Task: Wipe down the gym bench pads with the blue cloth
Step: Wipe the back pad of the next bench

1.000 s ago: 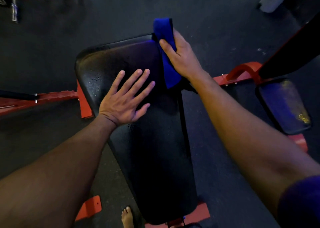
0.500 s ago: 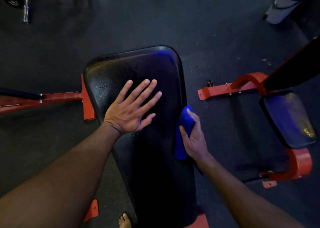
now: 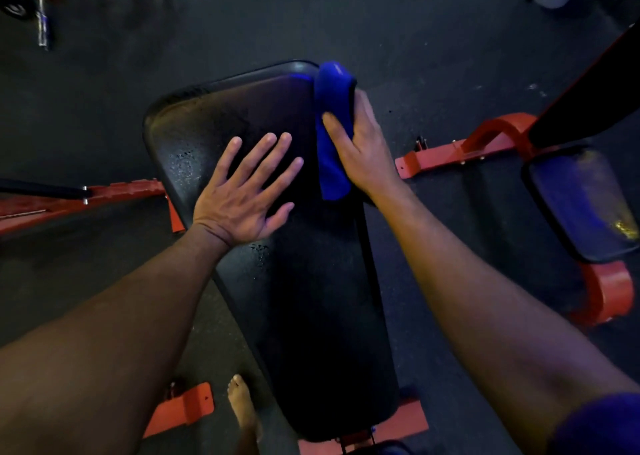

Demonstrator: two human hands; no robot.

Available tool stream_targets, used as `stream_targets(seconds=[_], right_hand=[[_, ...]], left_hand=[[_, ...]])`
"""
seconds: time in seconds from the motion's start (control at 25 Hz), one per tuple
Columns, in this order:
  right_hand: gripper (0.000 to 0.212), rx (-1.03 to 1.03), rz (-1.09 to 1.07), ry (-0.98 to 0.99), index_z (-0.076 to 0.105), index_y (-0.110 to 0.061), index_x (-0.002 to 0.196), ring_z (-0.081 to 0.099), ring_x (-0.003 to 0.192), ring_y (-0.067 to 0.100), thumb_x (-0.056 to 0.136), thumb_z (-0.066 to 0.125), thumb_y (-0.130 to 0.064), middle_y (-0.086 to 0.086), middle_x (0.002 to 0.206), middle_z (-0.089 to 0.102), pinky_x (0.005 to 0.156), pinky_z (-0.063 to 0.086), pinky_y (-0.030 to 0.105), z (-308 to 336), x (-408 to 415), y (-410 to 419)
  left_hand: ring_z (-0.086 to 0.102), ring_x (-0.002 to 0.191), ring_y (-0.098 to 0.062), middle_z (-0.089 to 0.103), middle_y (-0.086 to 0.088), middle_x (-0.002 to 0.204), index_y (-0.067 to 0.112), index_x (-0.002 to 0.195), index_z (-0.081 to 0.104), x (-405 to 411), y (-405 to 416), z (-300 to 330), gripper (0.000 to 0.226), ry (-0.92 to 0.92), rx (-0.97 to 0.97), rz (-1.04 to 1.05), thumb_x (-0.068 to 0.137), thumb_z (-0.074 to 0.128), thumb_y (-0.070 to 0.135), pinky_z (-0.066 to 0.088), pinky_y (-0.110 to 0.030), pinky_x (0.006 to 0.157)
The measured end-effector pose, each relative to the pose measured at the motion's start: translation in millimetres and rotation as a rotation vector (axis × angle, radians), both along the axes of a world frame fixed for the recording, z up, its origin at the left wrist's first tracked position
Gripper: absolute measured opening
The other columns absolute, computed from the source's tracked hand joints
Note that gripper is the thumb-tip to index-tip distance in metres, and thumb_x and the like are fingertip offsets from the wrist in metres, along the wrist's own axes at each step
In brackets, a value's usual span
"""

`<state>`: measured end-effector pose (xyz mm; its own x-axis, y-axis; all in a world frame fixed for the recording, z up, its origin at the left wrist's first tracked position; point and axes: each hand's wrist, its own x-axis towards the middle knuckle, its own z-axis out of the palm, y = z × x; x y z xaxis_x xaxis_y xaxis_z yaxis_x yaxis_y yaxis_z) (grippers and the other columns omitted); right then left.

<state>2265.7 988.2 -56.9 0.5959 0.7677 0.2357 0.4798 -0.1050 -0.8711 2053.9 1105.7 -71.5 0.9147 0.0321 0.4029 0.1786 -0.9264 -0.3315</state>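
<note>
1. My right hand (image 3: 363,150) grips the cloth (image 3: 332,125) at the pad's (image 3: 311,299) far right edge; it could slip off the rim.
2. My left hand (image 3: 242,191), fingers spread flat, presses the pad; droplets beside it could get missed.

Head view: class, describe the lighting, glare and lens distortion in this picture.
Head view: dim overall, with a blue sheen on the bench pad near the blue cloth; the neighbouring pad reflects blue and yellow; wide-angle stretch enlarges both forearms; the barbell is blurred.
</note>
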Motion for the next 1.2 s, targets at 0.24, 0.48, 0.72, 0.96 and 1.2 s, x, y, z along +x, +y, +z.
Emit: stream_targets(seconds=[0.24, 0.48, 0.72, 0.96, 1.2], right_hand=[[0.054, -0.187, -0.043, 0.174, 0.03, -0.018, 0.151, 0.031, 0.14, -0.003, 0.101, 0.05, -0.027, -0.023, 0.151, 0.03, 0.116, 0.025, 0.019, -89.0, -90.7, -140.2], [0.048, -0.251, -0.355, 0.223, 0.04, -0.024, 0.146, 0.054, 0.123, 0.012, 0.101, 0.043, -0.041, -0.01, 0.135, 0.056, 0.095, 0.038, 0.021, -61.8, -83.7, -86.1], [0.049, -0.213, -0.216, -0.055, 0.036, -0.024, 0.148, 0.049, 0.132, 0.021, 0.102, 0.047, -0.036, 0.004, 0.146, 0.05, 0.103, 0.037, 0.028, 39.1, -18.5, -3.2], [0.06, -0.398, -0.384, -0.255, 0.024, -0.035, 0.148, 0.054, 0.124, 0.036, 0.097, 0.056, -0.038, 0.016, 0.139, 0.054, 0.102, 0.042, 0.042, 124.4, -5.7, -21.2], [0.041, -0.636, -0.094, -0.4, 0.049, -0.026, 0.136, 0.06, 0.114, 0.029, 0.096, 0.058, -0.023, 0.012, 0.125, 0.063, 0.086, 0.042, 0.031, 137.8, 1.7, 46.4]], left_hand=[[0.026, 0.154, -0.028, 0.028, -0.012, 0.166, 0.018, 0.158, 0.036, -0.9, 1.5, -3.6, 0.067, -0.021, 0.002, -0.017, 0.1, 0.045, 0.05, 0.028, -0.057, 0.119], [0.025, 0.154, -0.028, 0.028, -0.013, 0.166, 0.017, 0.157, 0.039, -0.9, 2.7, -1.0, 0.065, -0.04, -0.032, -0.037, 0.101, 0.044, 0.049, 0.026, -0.057, 0.121], [0.028, 0.153, -0.028, 0.03, -0.013, 0.165, 0.016, 0.153, 0.046, -4.5, 2.7, 5.6, 0.06, -0.073, -0.073, -0.077, 0.1, 0.046, 0.046, 0.027, -0.056, 0.121], [0.028, 0.153, -0.024, 0.035, -0.009, 0.164, 0.016, 0.146, 0.055, -35.8, 15.1, 11.3, 0.051, -0.021, -0.235, -0.174, 0.1, 0.051, 0.039, 0.019, -0.052, 0.125], [0.014, 0.157, -0.024, 0.018, -0.007, 0.17, 0.018, 0.16, 0.031, -89.8, 35.0, -12.8, 0.063, -0.052, -0.169, -0.176, 0.106, 0.038, 0.051, 0.008, -0.049, 0.128]])
